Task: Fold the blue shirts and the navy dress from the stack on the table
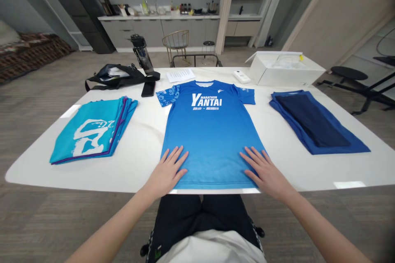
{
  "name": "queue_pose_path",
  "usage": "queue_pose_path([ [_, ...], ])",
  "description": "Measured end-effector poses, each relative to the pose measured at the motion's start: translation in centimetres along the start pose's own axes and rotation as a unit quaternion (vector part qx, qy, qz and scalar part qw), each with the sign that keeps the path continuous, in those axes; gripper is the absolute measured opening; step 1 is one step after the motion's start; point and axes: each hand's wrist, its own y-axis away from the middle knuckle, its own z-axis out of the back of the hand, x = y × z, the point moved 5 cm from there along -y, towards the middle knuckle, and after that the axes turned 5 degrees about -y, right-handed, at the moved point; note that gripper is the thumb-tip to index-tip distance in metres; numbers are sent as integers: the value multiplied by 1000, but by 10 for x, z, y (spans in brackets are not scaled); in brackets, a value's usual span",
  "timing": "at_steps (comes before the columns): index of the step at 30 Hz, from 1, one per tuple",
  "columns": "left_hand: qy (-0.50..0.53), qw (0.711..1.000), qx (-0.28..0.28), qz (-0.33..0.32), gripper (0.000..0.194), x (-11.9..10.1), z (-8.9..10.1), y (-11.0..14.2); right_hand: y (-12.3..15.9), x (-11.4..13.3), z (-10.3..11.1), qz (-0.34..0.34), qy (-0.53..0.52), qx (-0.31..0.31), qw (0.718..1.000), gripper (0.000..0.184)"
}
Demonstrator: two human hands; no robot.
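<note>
A blue T-shirt (212,135) with white "Marathon Yantai" lettering lies spread out flat, its collar toward the far side and its hem near the table's front edge. My left hand (168,172) rests flat on the shirt's lower left side, fingers spread. On the lower right side, my right hand (262,170) also lies flat with its fingers apart. Neither hand grips the cloth. To the left sits a stack of folded turquoise shirts (89,131) with white print and purple edging. Folded dark blue clothes (317,123) lie to the right.
Along the back of the white table (142,131) are a black bag (119,76), a dark bottle (142,55), a phone (148,89), a printed sheet (180,75), a small white device (241,77) and an open white box (286,70). Chairs and a kitchen counter stand beyond.
</note>
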Motion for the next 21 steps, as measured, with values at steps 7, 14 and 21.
queue_pose_path([
  [7,-11,1000,-18,13,63,-10,4,2,-14,10,7,-29,10,-38,999,52],
  [14,-4,997,-66,27,56,1,15,-94,-112,38,6,2,4,-44,999,53],
  [21,-17,999,-25,44,63,5,-11,-118,-146,36,-15,-47,31,14,998,64],
])
